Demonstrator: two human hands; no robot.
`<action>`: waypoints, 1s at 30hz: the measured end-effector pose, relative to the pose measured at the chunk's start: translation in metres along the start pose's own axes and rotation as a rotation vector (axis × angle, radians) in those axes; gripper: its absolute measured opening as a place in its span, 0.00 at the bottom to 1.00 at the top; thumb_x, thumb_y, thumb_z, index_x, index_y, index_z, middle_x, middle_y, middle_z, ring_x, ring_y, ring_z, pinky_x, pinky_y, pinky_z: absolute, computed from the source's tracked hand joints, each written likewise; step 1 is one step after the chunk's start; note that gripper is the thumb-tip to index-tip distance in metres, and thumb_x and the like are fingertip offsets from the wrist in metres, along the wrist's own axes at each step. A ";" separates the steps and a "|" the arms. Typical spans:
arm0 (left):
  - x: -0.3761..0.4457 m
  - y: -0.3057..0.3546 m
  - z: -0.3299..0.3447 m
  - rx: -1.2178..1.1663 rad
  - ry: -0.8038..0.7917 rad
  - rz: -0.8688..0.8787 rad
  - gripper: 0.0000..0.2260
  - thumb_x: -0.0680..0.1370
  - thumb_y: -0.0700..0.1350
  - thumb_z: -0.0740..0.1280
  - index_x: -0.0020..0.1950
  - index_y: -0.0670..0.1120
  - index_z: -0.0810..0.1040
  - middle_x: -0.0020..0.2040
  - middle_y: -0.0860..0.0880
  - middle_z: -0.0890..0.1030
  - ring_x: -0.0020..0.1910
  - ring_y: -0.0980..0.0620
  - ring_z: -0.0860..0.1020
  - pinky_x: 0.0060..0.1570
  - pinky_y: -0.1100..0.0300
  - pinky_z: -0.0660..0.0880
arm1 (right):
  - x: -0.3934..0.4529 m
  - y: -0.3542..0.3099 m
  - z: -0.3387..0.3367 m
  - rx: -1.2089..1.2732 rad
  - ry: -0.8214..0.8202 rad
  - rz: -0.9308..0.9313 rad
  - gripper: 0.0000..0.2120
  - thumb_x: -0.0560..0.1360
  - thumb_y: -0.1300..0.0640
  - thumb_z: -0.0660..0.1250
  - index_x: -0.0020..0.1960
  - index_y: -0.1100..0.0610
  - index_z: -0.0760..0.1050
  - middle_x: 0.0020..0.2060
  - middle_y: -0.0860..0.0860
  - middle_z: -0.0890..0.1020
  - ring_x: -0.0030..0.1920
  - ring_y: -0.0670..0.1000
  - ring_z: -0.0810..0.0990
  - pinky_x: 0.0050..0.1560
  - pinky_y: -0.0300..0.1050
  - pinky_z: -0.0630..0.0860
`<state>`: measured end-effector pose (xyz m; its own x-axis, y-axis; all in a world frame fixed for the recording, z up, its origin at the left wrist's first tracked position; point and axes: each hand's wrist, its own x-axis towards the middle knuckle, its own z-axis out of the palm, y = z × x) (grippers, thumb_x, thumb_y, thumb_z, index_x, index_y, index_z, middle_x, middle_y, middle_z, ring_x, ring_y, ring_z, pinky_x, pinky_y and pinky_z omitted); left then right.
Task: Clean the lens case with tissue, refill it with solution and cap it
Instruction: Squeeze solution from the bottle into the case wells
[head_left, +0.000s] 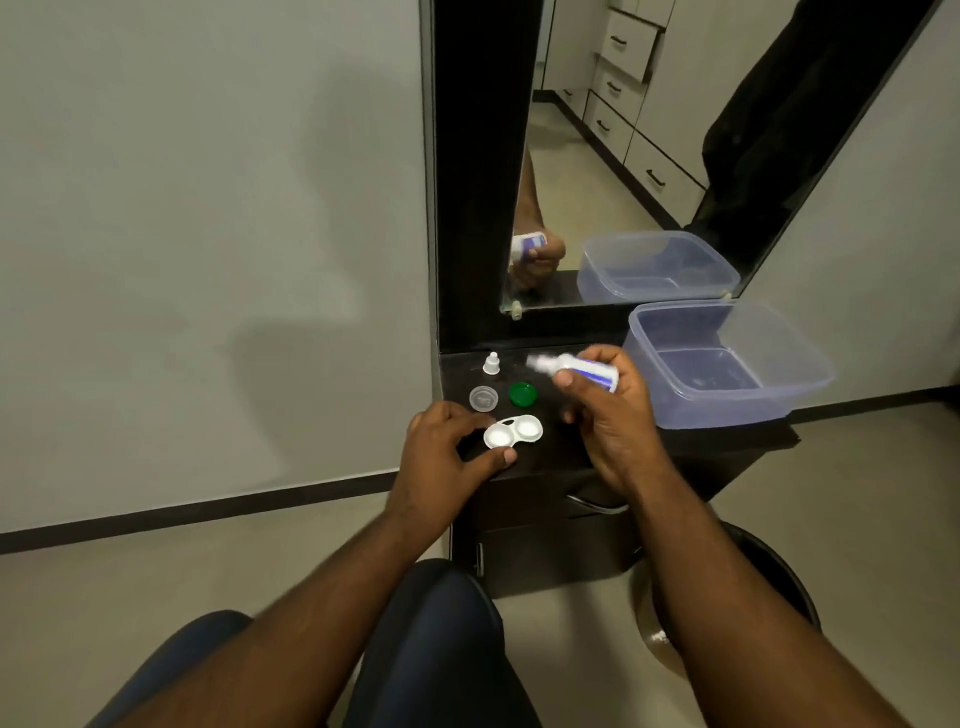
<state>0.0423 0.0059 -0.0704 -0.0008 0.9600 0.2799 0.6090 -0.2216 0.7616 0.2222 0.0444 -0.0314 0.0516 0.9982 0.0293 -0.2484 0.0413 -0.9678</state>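
Observation:
A white two-well lens case (513, 432) lies uncapped on the dark dresser top (566, 452). My left hand (447, 457) curls around its left end, thumb and fingers touching or nearly touching it. My right hand (608, 410) grips a small white and blue solution bottle (576, 369), held sideways with its blurred nozzle pointing left, above and to the right of the case. Behind the case lie a clear cap (483, 399) and a green cap (522, 394). Farther back stands the bottle's small white cap (491, 363).
A clear plastic box (727, 364) sits at the right of the dresser top. Behind it a mirror (623, 156) reflects the box and my hand. A drawer handle (587, 503) is below the top. A dark round bin (769, 582) stands on the floor at right.

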 end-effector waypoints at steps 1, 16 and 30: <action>0.001 0.000 0.000 -0.027 -0.002 -0.007 0.18 0.66 0.54 0.76 0.54 0.51 0.83 0.45 0.54 0.75 0.49 0.53 0.74 0.47 0.66 0.67 | 0.000 0.001 0.000 0.037 -0.016 0.015 0.13 0.66 0.64 0.73 0.46 0.54 0.74 0.40 0.54 0.80 0.37 0.51 0.75 0.30 0.40 0.71; 0.004 0.001 -0.007 -0.125 -0.033 -0.047 0.18 0.67 0.45 0.77 0.56 0.49 0.82 0.46 0.49 0.75 0.45 0.62 0.72 0.42 0.78 0.64 | -0.010 -0.004 0.021 -0.152 -0.043 -0.019 0.02 0.71 0.63 0.70 0.43 0.62 0.78 0.34 0.54 0.82 0.29 0.40 0.78 0.30 0.32 0.73; 0.003 0.000 -0.005 -0.121 -0.038 -0.058 0.18 0.67 0.47 0.77 0.56 0.52 0.82 0.47 0.52 0.74 0.46 0.61 0.71 0.41 0.78 0.64 | -0.012 0.008 0.025 -0.345 -0.064 -0.136 0.05 0.69 0.63 0.73 0.43 0.62 0.78 0.35 0.53 0.81 0.35 0.42 0.80 0.37 0.33 0.76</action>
<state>0.0383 0.0077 -0.0665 -0.0018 0.9770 0.2131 0.5090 -0.1825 0.8412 0.1957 0.0334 -0.0331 -0.0017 0.9857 0.1683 0.0974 0.1676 -0.9810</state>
